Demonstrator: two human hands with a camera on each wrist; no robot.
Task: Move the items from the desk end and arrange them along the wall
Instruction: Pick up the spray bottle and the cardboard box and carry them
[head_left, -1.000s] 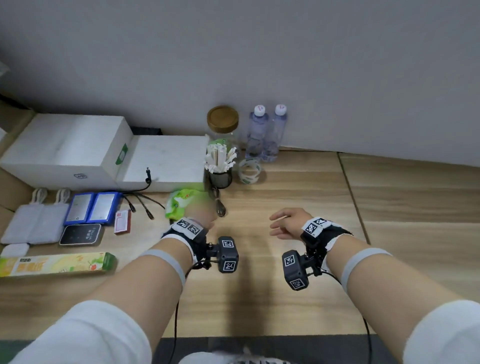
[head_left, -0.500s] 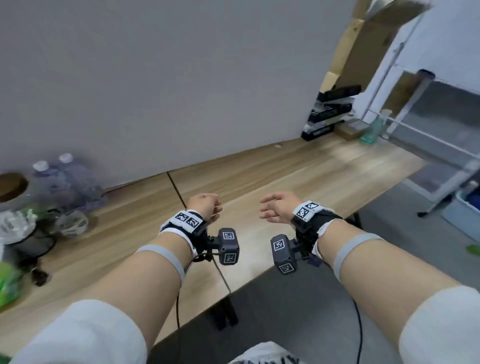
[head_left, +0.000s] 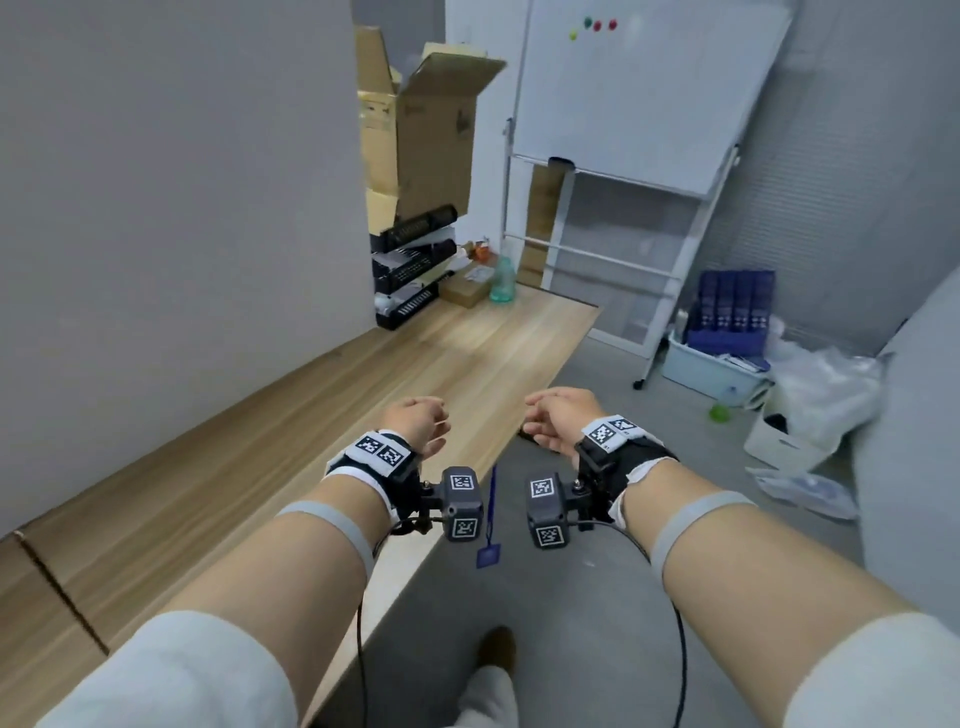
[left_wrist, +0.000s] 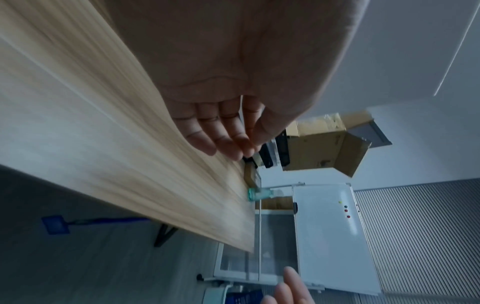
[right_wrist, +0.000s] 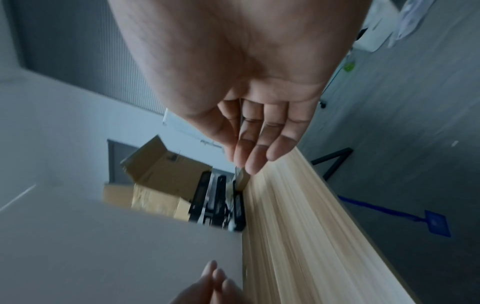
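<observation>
At the far end of the wooden desk (head_left: 311, 415) stand stacked black trays (head_left: 410, 270) against the wall. Next to them sit a small cardboard box (head_left: 465, 291) and a green-tinted bottle (head_left: 503, 283). My left hand (head_left: 421, 421) hovers over the desk's front part with loosely curled fingers and holds nothing. My right hand (head_left: 556, 415) hangs just off the desk's front edge, also loosely curled and empty. The left wrist view shows relaxed fingers (left_wrist: 228, 139) and the bottle (left_wrist: 259, 194) far off. In the right wrist view, fingers (right_wrist: 254, 148) point toward the trays (right_wrist: 221, 201).
A tall open cardboard box (head_left: 415, 130) stands behind the trays. A whiteboard on a stand (head_left: 639, 93), a bin with blue packs (head_left: 711, 364) and plastic bags (head_left: 821, 379) fill the floor to the right. A blue tag (head_left: 489, 551) hangs below the desk edge.
The head view swung right, away from the jar, bottles and boxes, to the desk's far end. The green packet near my left hand stayed behind. Both empty hands moved right along the desk.
</observation>
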